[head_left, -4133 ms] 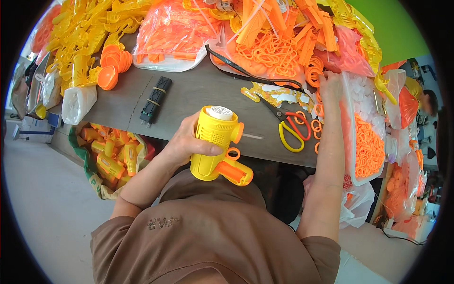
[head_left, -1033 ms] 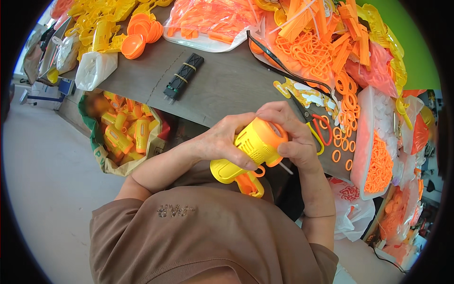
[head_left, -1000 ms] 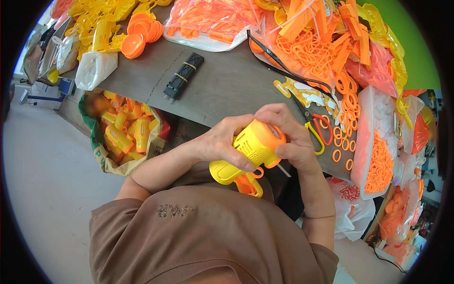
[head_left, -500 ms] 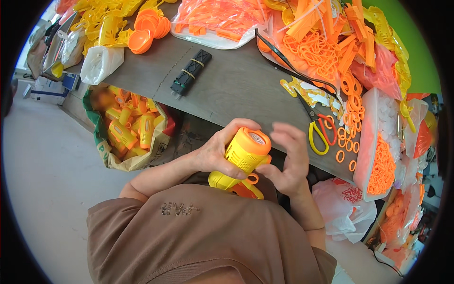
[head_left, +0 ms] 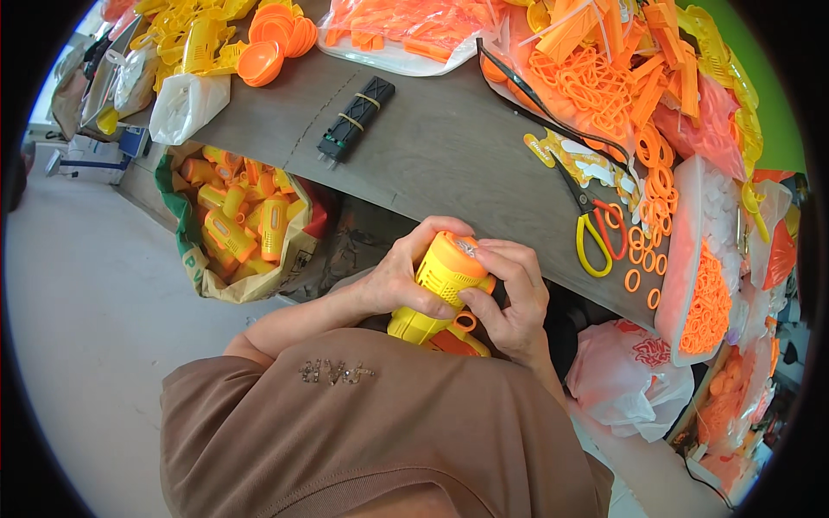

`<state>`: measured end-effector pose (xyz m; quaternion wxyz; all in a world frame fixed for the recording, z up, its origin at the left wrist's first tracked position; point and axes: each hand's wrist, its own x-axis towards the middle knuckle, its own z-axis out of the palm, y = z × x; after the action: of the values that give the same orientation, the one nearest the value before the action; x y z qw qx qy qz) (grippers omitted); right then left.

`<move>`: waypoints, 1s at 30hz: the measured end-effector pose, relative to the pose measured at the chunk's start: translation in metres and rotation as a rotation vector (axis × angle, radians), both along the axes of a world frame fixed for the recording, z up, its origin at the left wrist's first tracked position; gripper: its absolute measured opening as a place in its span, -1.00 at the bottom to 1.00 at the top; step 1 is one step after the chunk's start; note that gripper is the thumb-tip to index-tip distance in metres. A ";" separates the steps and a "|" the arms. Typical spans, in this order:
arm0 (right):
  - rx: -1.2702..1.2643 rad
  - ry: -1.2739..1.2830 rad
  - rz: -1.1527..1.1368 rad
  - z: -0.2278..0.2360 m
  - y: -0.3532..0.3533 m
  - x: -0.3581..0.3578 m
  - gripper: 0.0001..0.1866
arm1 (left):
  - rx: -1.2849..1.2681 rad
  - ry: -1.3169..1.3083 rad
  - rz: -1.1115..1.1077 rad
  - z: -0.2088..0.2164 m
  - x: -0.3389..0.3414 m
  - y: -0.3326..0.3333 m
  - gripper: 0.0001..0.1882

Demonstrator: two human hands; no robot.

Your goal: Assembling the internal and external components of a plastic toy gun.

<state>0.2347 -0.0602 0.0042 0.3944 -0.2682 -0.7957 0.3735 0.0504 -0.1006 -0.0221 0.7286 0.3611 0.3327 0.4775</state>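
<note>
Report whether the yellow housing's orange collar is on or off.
On: the orange collar encircles the end of the yellow housing in the left hand.

Far side packed, both ends busy

Centre now: toy housing [head_left: 440, 278] between left grip [head_left: 401, 281] and right grip [head_left: 511, 304], before the counter [head_left: 458, 155]'s near edge. Left on the counter, a banded bundle [head_left: 357, 119], cups [head_left: 260, 63] beyond it to the left; behind, a bag of parts [head_left: 406, 60]. Right, scissors [head_left: 589, 205], rings [head_left: 661, 183] beside them, then a tub [head_left: 679, 259] along that end. Below the near edge, a sack [head_left: 226, 289] of housings [head_left: 230, 237] left, a plastic bag [head_left: 615, 380] right.
</note>
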 end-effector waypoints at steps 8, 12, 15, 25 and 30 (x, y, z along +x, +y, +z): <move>-0.162 -0.289 0.149 0.060 0.057 0.002 -0.23 | 0.231 0.274 -0.073 0.037 0.008 0.039 0.18; -0.312 -0.433 0.218 0.066 0.072 0.001 -0.24 | 0.112 0.151 -0.248 0.044 -0.009 0.050 0.09; -0.357 -0.264 0.121 0.057 0.079 0.015 -0.30 | 0.045 0.005 -0.176 0.049 -0.022 0.041 -0.07; -0.271 0.054 -0.257 0.021 0.052 -0.004 -0.52 | 0.179 0.244 0.439 0.032 -0.018 0.044 -0.58; -0.242 0.154 -0.266 0.014 0.049 -0.009 -0.52 | 0.168 0.197 0.397 0.033 -0.018 0.042 -0.59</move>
<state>0.2256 -0.0116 0.0183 0.4649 -0.3870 -0.6700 0.4304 0.0323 -0.0589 0.0104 0.5518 0.3928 0.4260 0.5998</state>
